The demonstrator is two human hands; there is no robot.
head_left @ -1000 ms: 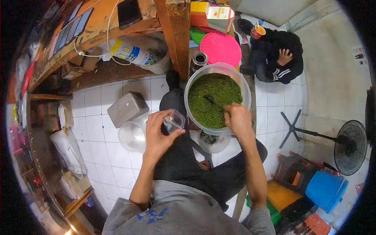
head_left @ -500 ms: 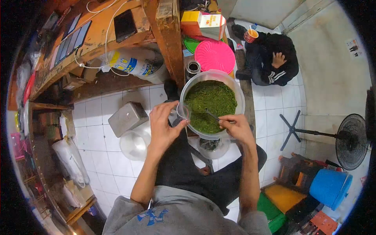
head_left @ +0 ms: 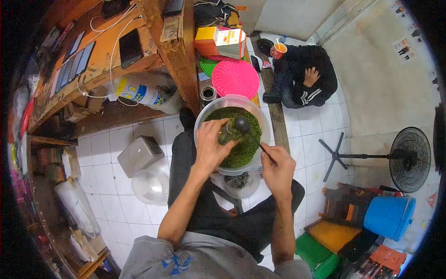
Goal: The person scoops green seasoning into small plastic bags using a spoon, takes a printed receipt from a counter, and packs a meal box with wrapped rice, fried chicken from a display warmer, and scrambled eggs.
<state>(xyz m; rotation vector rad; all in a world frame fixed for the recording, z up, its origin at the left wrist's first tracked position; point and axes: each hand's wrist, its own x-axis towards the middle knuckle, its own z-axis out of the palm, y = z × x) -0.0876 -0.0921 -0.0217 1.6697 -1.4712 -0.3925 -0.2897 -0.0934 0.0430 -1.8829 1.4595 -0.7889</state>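
Observation:
A large translucent tub [head_left: 265,122] holds chopped green herbs or leaves [head_left: 242,160]. Over its left side, my left hand [head_left: 210,145] is closed on a small clear container [head_left: 226,134], thumb and fingers around its sides. My right hand [head_left: 278,168], at the tub's right rim, pinches the thin handle of a dark spoon [head_left: 242,124]. The spoon's round head is raised above the greens, close to the clear container. Whether the container holds anything is hard to see.
Beyond the tub lie a pink lid [head_left: 235,79], an open dark flask [head_left: 208,93] and a red-yellow box [head_left: 218,43]. A seated person [head_left: 309,69] is at the far right. A fan [head_left: 409,159] and blue bucket [head_left: 388,217] stand right; a wooden shelf [head_left: 172,60] rises left.
The spoon has come up out of the greens, its head now showing above them. My left hand has moved the clear container inward over the tub. The whole view has shifted slightly.

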